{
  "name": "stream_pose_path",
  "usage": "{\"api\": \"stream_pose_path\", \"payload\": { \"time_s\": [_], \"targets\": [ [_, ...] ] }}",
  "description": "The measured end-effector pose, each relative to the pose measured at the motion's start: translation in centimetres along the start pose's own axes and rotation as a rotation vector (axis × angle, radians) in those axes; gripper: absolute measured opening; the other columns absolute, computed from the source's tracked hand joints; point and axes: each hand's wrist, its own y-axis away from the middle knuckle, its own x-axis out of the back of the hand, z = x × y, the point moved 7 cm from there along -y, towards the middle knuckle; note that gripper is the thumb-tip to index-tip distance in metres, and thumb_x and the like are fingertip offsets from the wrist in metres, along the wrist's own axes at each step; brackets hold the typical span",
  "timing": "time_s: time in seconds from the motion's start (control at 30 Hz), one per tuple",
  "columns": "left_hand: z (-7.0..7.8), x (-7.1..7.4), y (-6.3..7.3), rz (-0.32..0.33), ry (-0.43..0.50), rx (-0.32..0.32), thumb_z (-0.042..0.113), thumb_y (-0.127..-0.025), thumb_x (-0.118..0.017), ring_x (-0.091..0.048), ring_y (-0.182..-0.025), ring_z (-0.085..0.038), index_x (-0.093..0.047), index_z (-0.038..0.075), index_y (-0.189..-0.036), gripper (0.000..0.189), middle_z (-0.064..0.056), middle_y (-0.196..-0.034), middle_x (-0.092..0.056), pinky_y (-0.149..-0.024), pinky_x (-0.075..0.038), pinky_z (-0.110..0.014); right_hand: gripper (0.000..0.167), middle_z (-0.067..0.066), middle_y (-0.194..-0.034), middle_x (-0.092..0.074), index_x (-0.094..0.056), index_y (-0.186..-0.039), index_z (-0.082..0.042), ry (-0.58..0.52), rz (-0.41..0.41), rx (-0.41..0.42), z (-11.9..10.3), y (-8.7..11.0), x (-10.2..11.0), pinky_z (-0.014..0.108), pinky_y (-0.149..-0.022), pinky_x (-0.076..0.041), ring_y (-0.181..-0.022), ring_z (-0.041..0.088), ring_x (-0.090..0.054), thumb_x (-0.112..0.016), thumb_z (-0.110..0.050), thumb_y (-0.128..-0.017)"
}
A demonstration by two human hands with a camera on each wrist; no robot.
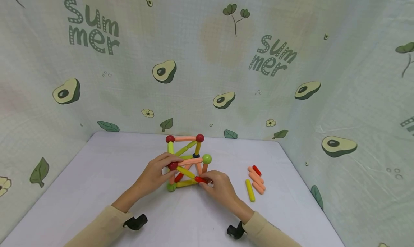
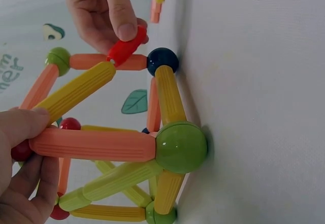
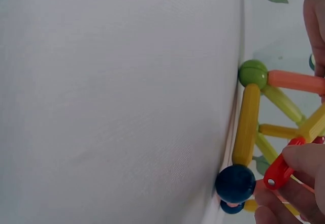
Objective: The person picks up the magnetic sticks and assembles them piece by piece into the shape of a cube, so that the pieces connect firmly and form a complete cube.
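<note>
A cube-like frame of magnetic building sticks and balls stands on the table, with a green ball [image 2: 181, 147] and a dark blue ball [image 3: 235, 183] at lower corners. My left hand [image 1: 155, 173] grips the frame's near upper left corner, around a red ball [image 1: 173, 165]. From that corner a yellow stick [image 2: 78, 89] slants down toward the right. Between thumb and fingers, my right hand [image 1: 221, 187] pinches a short red stick [image 2: 127, 46]. One end of it meets the yellow stick's lower end; its other end [image 3: 271, 182] points toward the dark blue ball, apart from it.
Right of the frame lie several loose sticks: a yellow stick [image 1: 250, 190], a few orange sticks [image 1: 256, 177] and a short red one [image 1: 257, 170]. A printed cloth [image 1: 194, 42] hangs behind and at both sides of the white tabletop [image 1: 181, 218].
</note>
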Motion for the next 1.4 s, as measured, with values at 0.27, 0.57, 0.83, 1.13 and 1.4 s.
{"api": "stream_pose_path", "payload": {
  "time_s": [0.27,0.57,0.83,1.13,1.4],
  "targets": [
    [-0.1,0.0,-0.1,0.014,-0.003,-0.024,0.001,-0.083,-0.090,-0.065,-0.101,-0.011,-0.073,0.021,-0.131,0.055,0.005,-0.121,-0.067,-0.083,-0.064,-0.038,0.028,0.000,-0.098,-0.079,-0.081,-0.114,-0.007,0.070,0.040,0.053,-0.7,-0.3,-0.3,0.023,-0.072,-0.059,-0.082,0.014,-0.072,-0.089,-0.014,-0.088],
    [0.0,0.0,-0.1,0.019,-0.014,-0.023,0.000,-0.082,-0.091,-0.065,-0.102,-0.011,-0.073,0.022,-0.131,0.056,0.005,-0.121,-0.067,-0.083,-0.064,-0.036,0.027,-0.001,-0.090,-0.078,-0.083,-0.106,-0.011,0.274,0.105,0.158,-1.9,-0.5,-0.7,0.021,-0.069,-0.058,-0.074,0.011,-0.068,-0.094,-0.016,-0.082],
    [0.2,0.3,0.0,0.033,-0.038,-0.018,0.003,-0.083,-0.091,-0.066,-0.104,-0.011,-0.074,0.022,-0.130,0.054,0.006,-0.121,-0.068,-0.086,-0.062,-0.032,0.026,0.000,-0.090,-0.079,-0.081,-0.104,-0.011,0.320,0.090,0.186,-2.4,-1.4,-1.1,0.023,-0.073,-0.061,-0.075,0.011,-0.072,-0.094,-0.015,-0.082],
    [-0.1,0.5,0.2,0.061,-0.075,-0.014,0.003,-0.081,-0.092,-0.066,-0.105,-0.011,-0.074,0.023,-0.128,0.054,0.008,-0.120,-0.069,-0.088,-0.062,-0.031,0.024,-0.002,-0.090,-0.080,-0.080,-0.103,-0.012,0.344,0.083,0.216,-2.7,-2.1,-1.6,0.025,-0.072,-0.061,-0.076,0.011,-0.074,-0.093,-0.012,-0.083],
    [0.1,0.6,0.2,0.072,-0.083,-0.032,0.003,-0.080,-0.093,-0.066,-0.104,-0.011,-0.074,0.022,-0.128,0.055,0.008,-0.119,-0.069,-0.085,-0.063,-0.034,0.022,0.000,-0.094,-0.079,-0.080,-0.106,-0.010,0.221,0.062,0.178,-2.1,-1.9,-1.1,0.023,-0.072,-0.061,-0.076,0.011,-0.072,-0.089,-0.009,-0.087]
  ]
}}
